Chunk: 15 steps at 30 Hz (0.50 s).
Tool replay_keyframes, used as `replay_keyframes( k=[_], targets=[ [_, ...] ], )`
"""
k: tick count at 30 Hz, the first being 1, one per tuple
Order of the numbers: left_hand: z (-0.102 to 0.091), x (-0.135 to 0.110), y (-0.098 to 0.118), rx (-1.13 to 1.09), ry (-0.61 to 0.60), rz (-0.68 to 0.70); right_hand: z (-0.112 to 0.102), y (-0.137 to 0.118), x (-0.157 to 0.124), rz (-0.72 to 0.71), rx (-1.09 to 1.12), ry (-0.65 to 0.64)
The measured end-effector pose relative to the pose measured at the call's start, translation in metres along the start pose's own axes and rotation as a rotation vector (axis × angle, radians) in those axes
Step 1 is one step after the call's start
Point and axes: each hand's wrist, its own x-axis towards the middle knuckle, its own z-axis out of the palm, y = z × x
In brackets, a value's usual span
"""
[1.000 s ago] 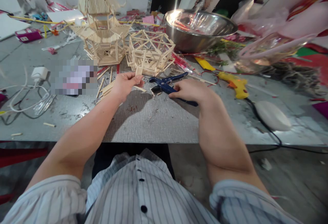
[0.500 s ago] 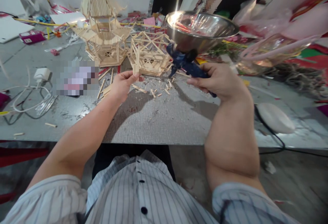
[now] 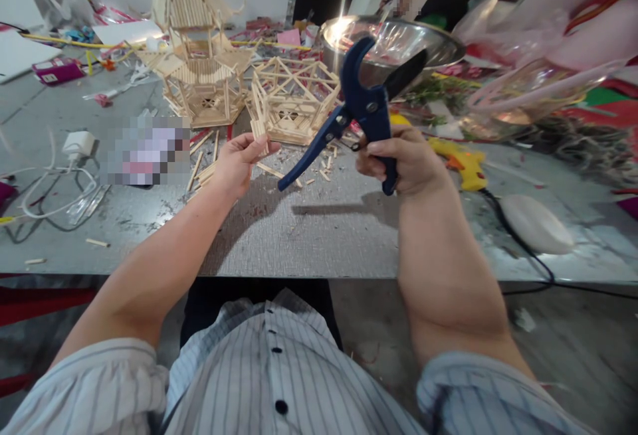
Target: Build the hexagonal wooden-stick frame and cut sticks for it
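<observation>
A small bunch of thin wooden sticks (image 3: 258, 128) stands upright in the pinch of my left hand (image 3: 239, 163). My right hand (image 3: 411, 159) grips one handle of a blue PVC pipe cutter (image 3: 369, 108). Its dark blade and curved jaw are spread apart and point up, and the other handle swings out free toward the left. Just behind the sticks is a low frame of wooden sticks (image 3: 284, 131). A taller stick pagoda (image 3: 185, 13) with a pointed roof stands to its left. Loose and cut sticks (image 3: 197, 171) lie beside my left hand.
A metal bowl (image 3: 438, 46) sits behind the cutter. On the right are a yellow glue gun (image 3: 471, 164) with a black cord and a white oval object (image 3: 538, 222). A blurred-out phone (image 3: 154, 156) and a white charger (image 3: 80, 146) with cables lie left.
The pipe cutter has turned in my right hand, so its jaws now point up and its free handle shows. The glue gun is uncovered. My left hand has barely moved.
</observation>
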Motion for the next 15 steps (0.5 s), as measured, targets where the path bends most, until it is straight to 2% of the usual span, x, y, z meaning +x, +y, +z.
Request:
replay_keyframes(
  k=[6,11,13,15],
  targets=[
    [0.003,-0.002,0.001,0.014,-0.011,-0.013,0.015,0.020,0.010,0.067,0.096,-0.087],
    [0.005,-0.007,0.003,0.049,-0.044,-0.021,0.031,0.031,0.013,0.072,0.246,-0.270],
    [0.007,-0.009,0.001,0.079,-0.056,-0.026,0.036,0.032,0.013,0.063,0.235,-0.281],
    [0.010,-0.011,-0.002,0.123,-0.068,-0.035,0.040,0.031,0.012,0.078,0.204,-0.231]
  ],
)
